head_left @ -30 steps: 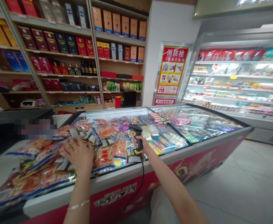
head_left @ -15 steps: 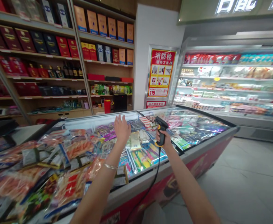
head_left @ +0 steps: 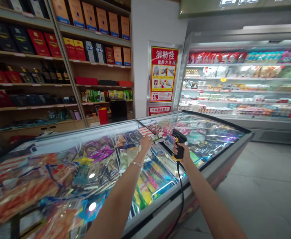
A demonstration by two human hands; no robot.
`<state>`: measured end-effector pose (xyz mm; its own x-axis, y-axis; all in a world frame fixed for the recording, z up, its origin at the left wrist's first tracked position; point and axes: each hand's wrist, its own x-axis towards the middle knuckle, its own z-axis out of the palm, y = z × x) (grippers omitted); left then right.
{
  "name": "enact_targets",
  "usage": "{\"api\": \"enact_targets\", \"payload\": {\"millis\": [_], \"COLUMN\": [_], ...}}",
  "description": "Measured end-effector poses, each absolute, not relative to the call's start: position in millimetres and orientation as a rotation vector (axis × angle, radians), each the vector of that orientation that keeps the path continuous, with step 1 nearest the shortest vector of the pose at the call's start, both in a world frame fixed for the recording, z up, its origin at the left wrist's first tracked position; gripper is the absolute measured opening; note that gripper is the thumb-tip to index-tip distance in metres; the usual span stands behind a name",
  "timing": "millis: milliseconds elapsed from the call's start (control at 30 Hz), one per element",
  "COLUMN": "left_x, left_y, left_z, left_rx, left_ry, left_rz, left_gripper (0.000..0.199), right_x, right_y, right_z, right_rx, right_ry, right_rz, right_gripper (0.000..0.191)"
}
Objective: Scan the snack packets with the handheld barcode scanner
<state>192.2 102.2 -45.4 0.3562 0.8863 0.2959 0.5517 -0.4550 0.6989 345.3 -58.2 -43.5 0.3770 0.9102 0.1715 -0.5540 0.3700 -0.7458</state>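
Observation:
My right hand (head_left: 183, 153) is wrapped round the handle of a black and yellow barcode scanner (head_left: 179, 142), which is held upright above the freezer's glass lid. A black cable hangs from its grip. My left hand (head_left: 146, 144), a silvery bangle on its wrist, reaches over the chest freezer (head_left: 125, 125). Its fingers are drawn together at the left edge of a small pale and green packet (head_left: 158, 139) by the lid's dark divider. The fingertips are partly hidden from me. Under the glass, yellow ice-pop packs (head_left: 144, 192) and purple bags (head_left: 98, 146) show near my left arm.
Packaged meat (head_left: 23, 196) lies at the lower left. Behind the freezer stand shelves of boxed bottles (head_left: 95, 18) and a red fire-hydrant sign (head_left: 164, 74). An open chiller (head_left: 245, 79) is at the back right. Tiled floor (head_left: 267, 189) runs along the freezer's right side.
My left hand has gone from raised and spread to closed at the small packet. The view has shifted right along the freezer. The scanner stays in my right hand.

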Motion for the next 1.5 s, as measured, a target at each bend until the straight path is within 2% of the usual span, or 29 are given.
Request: {"api": "enact_targets", "payload": {"millis": [300,500,667,867,1067,1500], "left_x": [192.0,117.0,47.5,-1.8,-35.3,-90.1], "left_y": [114.6,98.4,88.6,60.6,15.3,-41.7], "left_z": [-45.3,-37.4,-9.1,30.5,53.7,54.7], "left_rx": [1.931,1.77,1.641,1.549,1.478,1.418], "left_ry": [1.238,1.227,1.244,1.242,1.174,1.209], "left_rz": [0.967,1.055,1.155,1.48,1.815,1.905], "left_gripper": [0.014,0.009,0.007,0.006,0.006,0.007], "right_x": [344.4,326.2,275.8,188.1,109.2,33.4], "right_y": [-64.2,-78.8,-91.4,-90.0,-97.0,-127.0], "right_z": [-40.6,-35.5,-23.5,13.7,49.8,58.5], "right_rx": [-0.662,-0.684,-0.691,-0.683,-0.706,-0.723], "right_ry": [-0.667,-0.667,-0.656,-0.712,-0.816,-0.935], "right_rz": [1.031,1.092,1.161,1.272,1.352,1.315], "right_gripper": [0.021,0.022,0.021,0.007,0.015,0.016]}}
